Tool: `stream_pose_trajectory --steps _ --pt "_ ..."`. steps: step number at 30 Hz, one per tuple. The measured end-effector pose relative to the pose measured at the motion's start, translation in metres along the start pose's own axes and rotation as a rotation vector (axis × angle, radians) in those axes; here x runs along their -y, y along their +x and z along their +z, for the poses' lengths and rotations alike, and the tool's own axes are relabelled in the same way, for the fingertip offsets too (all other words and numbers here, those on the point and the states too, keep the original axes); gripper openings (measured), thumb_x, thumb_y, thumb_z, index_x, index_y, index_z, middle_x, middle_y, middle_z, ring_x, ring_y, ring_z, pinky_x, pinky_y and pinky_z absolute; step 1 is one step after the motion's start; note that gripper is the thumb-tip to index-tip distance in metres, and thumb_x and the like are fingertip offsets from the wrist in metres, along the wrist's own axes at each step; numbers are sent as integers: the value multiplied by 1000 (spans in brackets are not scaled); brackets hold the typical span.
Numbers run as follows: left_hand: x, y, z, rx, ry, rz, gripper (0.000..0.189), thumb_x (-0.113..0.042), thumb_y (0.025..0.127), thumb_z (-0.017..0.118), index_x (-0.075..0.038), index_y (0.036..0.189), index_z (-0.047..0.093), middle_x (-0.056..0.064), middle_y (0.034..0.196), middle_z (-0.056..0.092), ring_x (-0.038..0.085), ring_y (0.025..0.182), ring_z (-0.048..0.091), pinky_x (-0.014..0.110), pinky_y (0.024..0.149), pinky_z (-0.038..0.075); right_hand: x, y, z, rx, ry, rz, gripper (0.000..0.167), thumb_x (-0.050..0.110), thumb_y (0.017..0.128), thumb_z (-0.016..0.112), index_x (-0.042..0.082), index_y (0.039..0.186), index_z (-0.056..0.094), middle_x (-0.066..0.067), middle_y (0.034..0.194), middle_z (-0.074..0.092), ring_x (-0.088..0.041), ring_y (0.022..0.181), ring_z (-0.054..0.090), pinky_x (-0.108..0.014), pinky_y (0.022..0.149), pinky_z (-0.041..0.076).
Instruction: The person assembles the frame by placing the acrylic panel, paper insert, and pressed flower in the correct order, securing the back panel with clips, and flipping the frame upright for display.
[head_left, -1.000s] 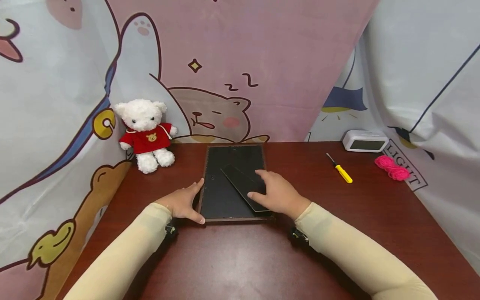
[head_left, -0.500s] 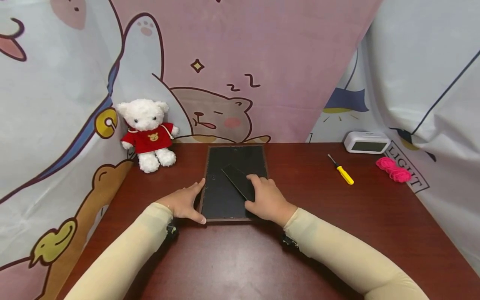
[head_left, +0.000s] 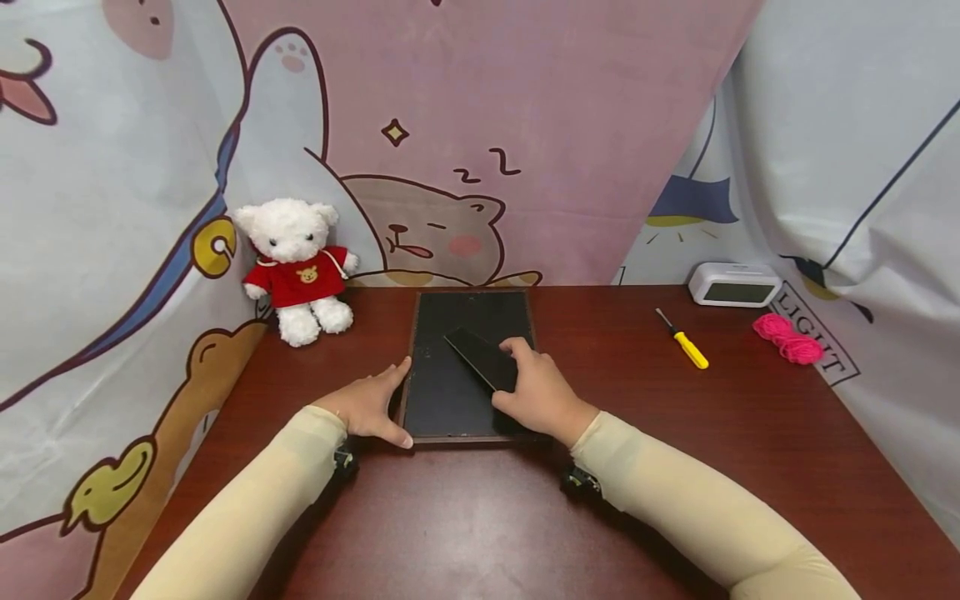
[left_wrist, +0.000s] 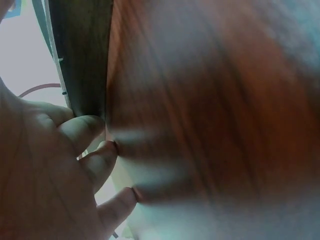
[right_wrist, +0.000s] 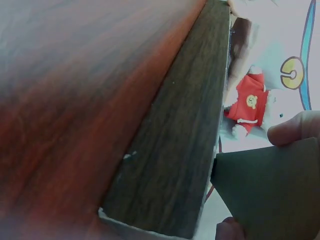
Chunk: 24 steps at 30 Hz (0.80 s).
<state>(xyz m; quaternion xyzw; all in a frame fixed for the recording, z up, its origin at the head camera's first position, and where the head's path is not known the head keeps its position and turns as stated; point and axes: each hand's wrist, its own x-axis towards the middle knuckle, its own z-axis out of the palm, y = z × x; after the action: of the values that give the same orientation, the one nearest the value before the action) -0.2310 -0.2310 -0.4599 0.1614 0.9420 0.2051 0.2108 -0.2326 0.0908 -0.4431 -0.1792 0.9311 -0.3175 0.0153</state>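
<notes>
A picture frame lies face down on the table, its black back (head_left: pixel 441 396) upward and its rim brown. A dark easel stand (head_left: pixel 478 357) slants across that back. My right hand (head_left: pixel 542 393) pinches the stand by its edges, thumb on one side and fingers on the other. In the right wrist view, the stand (right_wrist: pixel 272 182) shows between thumb and fingertip, close to the frame's wood-grain side (right_wrist: pixel 170 130). My left hand (head_left: pixel 366 407) spreads thumb and fingers along the frame's left edge. The left wrist view shows its fingertips touching table and frame side (left_wrist: pixel 82 55).
A white teddy bear (head_left: pixel 296 271) in a red hoodie sits at the back left. On the right are a yellow-handled screwdriver (head_left: pixel 686 346), a white digital clock (head_left: pixel 735 285) and pink yarn (head_left: pixel 787 339). Printed cloth hangs behind the brown table (head_left: pixel 465 517).
My right hand has moved left and closed on the easel stand, which now appears slightly lifted from the back. The left hand stays at the frame's left edge.
</notes>
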Motion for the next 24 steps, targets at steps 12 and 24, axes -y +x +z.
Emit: stream_pose_trajectory --steps 12,24 --pt "2 0 0 3 5 6 143 -57 66 94 -13 171 7 23 173 21 45 158 25 64 125 26 3 -2 1 -6 -20 4 73 22 85 78 12 150 44 -20 132 69 -35 120 63 -48 91 56" --pt "0 0 -1 0 5 9 142 -56 66 94 -13 171 9 23 173 22 44 158 26 62 125 27 3 -1 -5 -16 58 2 69 20 85 77 10 144 44 -23 135 67 -34 110 69 -48 90 56"
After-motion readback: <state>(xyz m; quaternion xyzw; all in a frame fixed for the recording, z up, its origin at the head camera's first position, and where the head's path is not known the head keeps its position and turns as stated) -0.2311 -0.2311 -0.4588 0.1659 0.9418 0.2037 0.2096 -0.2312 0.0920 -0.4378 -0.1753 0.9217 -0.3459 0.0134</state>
